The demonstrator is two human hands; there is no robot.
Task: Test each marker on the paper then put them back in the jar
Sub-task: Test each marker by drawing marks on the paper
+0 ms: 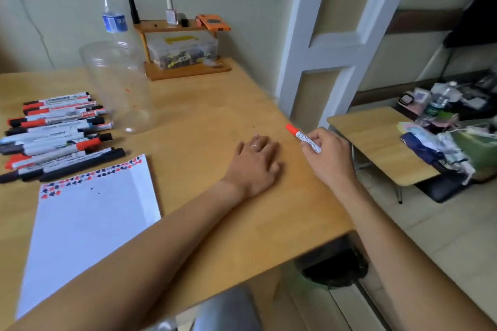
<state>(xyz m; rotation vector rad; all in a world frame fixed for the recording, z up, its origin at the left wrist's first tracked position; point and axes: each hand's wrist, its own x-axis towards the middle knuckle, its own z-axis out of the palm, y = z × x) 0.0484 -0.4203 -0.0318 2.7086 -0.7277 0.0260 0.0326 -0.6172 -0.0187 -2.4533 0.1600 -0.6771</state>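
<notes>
Two bare forearms over a wooden worktop (pixel 204 115); one marker in hand, the rest laid out at the left.

Left hand (pixel 255 162): palm down, fingers relaxed and flat on the worktop, holding nothing; ring on one finger. Right hand (pixel 329 154): at the worktop's right edge, fingers curled round a white marker (pixel 304 138) with an orange-red cap, capped end pointing up and left; printing on its barrel too blurred to read. Paper (pixel 88 226): white sheet left of the left hand, red and black test marks along its top edge. Row of markers (pixel 56 131): lying side by side just beyond the paper, red and black caps. Jar (pixel 118 86): clear plastic, upright, right of the row, seemingly empty. Water bottle (pixel 114 17) behind the jar; small wooden shelf (pixel 185 48) against the wall.
</notes>
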